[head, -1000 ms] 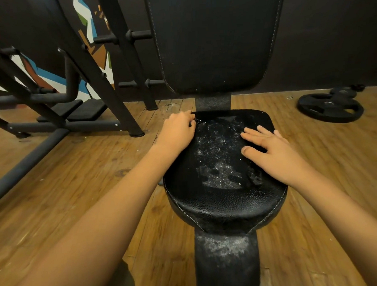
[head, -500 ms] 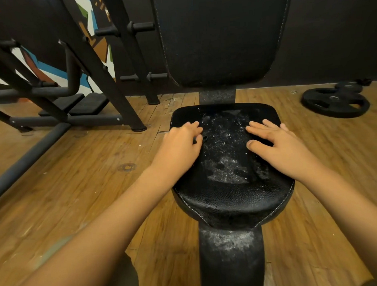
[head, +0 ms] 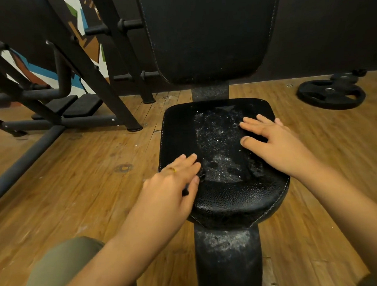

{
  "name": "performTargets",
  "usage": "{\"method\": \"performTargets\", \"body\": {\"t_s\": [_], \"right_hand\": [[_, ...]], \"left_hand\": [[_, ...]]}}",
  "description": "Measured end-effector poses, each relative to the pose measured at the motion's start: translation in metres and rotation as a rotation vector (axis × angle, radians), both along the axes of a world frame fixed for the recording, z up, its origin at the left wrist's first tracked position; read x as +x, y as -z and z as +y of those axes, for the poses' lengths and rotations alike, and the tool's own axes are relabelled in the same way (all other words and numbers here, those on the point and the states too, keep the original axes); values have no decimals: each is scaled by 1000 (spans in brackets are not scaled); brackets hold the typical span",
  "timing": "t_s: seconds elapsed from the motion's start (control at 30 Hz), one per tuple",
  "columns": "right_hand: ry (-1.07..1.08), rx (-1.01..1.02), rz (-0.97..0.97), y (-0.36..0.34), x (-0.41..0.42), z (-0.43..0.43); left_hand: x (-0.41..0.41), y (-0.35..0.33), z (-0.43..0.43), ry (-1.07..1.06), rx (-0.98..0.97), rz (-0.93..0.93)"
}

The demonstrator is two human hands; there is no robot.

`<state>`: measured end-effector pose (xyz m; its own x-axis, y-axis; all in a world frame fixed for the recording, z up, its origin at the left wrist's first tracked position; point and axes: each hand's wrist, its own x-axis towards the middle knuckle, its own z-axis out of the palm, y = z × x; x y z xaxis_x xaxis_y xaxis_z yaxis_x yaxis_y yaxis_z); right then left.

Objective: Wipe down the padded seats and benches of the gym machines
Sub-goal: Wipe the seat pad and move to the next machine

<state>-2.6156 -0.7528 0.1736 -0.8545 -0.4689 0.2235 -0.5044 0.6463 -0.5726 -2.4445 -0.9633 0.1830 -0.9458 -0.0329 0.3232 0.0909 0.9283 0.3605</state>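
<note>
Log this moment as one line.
left hand flat on seat front-left | right hand flat on seat right | white specks between them

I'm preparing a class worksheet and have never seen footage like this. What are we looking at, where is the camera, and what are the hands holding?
One view, from a camera worn on the person's head, looking down. Their bare left hand and right hand lie flat on the black padded seat of a gym machine, its backrest behind. Its middle is covered in whitish specks. A dark scrap under the left hand may be a cloth; I cannot tell. A weight plate lies on the floor.
</note>
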Motion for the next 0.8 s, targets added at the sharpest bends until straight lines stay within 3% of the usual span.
{"method": "performTargets", "body": {"t_s": [0.3,0.47,0.8], "right_hand": [[-2,0,-5,-1,0,0],[-7,-13,-17,-2,2,0],[-15,-47,-17,3,-1,1]], "left_hand": [[-123,-11,-16,-102,-87,-75],[-186,-27,-28,-160,-4,-97],[-128,-12,-27,-78,-33,-89]]}}
